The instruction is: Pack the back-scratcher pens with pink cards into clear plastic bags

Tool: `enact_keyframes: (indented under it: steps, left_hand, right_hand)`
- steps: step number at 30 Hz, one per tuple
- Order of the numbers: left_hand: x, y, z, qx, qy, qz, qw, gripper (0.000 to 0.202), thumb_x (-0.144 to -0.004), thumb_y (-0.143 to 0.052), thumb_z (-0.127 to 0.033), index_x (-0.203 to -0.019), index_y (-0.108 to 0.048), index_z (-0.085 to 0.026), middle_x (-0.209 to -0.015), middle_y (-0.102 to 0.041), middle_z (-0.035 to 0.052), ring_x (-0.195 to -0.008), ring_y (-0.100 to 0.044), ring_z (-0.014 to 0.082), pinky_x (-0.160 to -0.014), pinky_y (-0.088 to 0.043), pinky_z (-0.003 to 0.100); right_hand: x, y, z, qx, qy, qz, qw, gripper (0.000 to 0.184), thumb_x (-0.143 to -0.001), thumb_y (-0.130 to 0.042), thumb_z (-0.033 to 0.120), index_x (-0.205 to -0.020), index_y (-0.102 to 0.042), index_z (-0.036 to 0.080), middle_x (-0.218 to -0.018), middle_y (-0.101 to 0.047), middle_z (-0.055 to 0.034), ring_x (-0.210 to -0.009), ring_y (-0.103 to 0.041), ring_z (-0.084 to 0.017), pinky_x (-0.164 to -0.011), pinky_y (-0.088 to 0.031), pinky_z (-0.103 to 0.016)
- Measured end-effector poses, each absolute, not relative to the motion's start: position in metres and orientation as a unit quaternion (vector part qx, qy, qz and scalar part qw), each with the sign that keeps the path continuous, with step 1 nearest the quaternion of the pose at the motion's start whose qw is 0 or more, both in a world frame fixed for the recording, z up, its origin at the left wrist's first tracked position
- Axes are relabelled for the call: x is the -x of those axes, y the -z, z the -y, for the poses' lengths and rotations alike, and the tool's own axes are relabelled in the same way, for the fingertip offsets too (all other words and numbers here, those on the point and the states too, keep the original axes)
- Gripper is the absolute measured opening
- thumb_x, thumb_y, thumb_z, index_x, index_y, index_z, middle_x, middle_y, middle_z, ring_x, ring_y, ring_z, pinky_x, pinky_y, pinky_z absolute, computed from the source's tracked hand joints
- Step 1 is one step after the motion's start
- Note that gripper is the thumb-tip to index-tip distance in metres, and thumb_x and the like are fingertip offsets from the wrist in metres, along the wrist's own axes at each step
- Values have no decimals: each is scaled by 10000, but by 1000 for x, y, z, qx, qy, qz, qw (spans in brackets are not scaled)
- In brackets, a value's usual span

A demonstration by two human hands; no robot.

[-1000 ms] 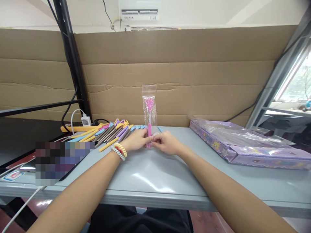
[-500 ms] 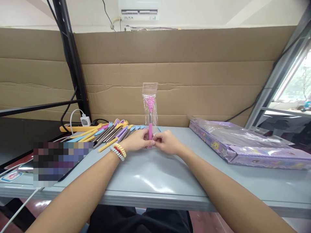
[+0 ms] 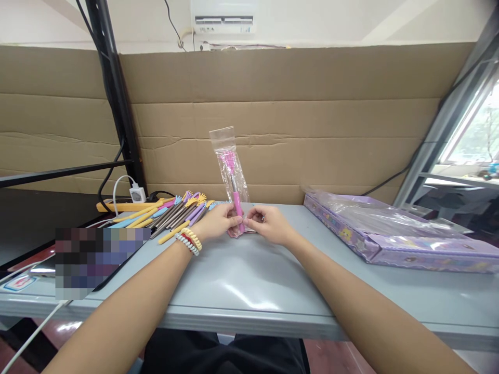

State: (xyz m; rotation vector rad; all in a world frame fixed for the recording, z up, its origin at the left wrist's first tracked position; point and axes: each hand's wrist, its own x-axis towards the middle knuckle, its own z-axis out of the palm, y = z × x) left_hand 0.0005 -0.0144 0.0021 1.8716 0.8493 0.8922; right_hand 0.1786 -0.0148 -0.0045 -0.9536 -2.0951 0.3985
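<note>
A pink back scratcher (image 3: 237, 203) with a hand-shaped head and a metal shaft stands inside a clear plastic bag (image 3: 223, 138), leaning to the left. My left hand (image 3: 218, 222) is closed around the lower handle through the bag, thumb in front. On the other side, my right hand (image 3: 268, 223) pinches at the bag's lower right edge, its fingertips beside the handle; the exact bit of film between them is hard to see. The bag's bottom end is crumpled just above the table. Left of my hands lies a pile of back scratchers (image 3: 175, 215) in yellow, blue, purple and pink.
A purple printed box (image 3: 409, 254) with clear plastic bags (image 3: 385, 218) on it lies at the right. At the left are a blurred-out flat item (image 3: 101, 265), a white charger (image 3: 137, 194) and cables. A cardboard panel (image 3: 288, 119) stands behind the grey table (image 3: 249, 275).
The bagged back scratcher has tipped from upright to leaning left, its top moving left. My right fingertips have shifted slightly away from the handle.
</note>
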Motion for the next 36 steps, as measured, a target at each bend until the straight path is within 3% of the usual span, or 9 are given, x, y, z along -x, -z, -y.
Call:
enact_keyframes:
  steps: [6, 11, 14, 17, 25, 36]
  left_hand:
    - [-3, -6, 18, -748, -372, -358, 418, 235, -768, -589, -362, -779, -495, -147, -630, -643, 37, -559, -620, 154, -532, -506, 282]
    - [-3, -5, 17, -743, -384, -351, 422, 233, -775, -580, -357, -806, -483, -148, -611, -631, 24, -529, -608, 147, -506, -488, 271]
    - [-3, -4, 16, -740, -385, -347, 430, 239, -767, -588, -356, -807, -466, -155, -609, -627, 18, -543, -619, 156, -510, -489, 275]
    - [-3, -6, 17, -732, -382, -347, 445, 257, -751, -607, -359, -797, -456, -156, -606, -627, 19, -555, -625, 158, -518, -487, 269]
    - [-2, -9, 21, -732, -356, -362, 454, 330, -720, -638, -423, -780, -529, -117, -696, -665, 81, -553, -612, 139, -512, -480, 257]
    - [0, -7, 17, -739, -364, -349, 446, 296, -741, -622, -402, -754, -522, -124, -653, -641, 57, -553, -604, 132, -513, -484, 250]
  right_hand:
    - [-181, 9, 7, 414, -194, 797, 394, 300, -735, -564, 454, -821, -477, 179, -636, -516, 19, -556, -443, -111, -503, -364, -235]
    - [-182, 10, 4, 422, -191, 775, 431, 406, -746, -551, 494, -969, -472, 164, -822, -540, -33, -594, -451, -108, -527, -378, -244]
    - [-181, 9, 6, 424, -200, 801, 371, 372, -783, -478, 533, -745, -506, 165, -639, -466, 14, -541, -380, -97, -486, -308, -229]
    - [-180, 8, 8, 401, -207, 833, 319, 453, -823, -399, 533, -561, -448, 167, -522, -329, 38, -502, -285, -83, -468, -232, -228]
    - [-182, 7, 11, 382, -161, 851, 322, 443, -841, -380, 486, -547, -448, 161, -518, -283, 36, -503, -242, -79, -480, -216, -224]
    - [-181, 7, 10, 388, -165, 850, 316, 494, -830, -367, 544, -529, -450, 160, -521, -254, 35, -502, -217, -80, -466, -182, -228]
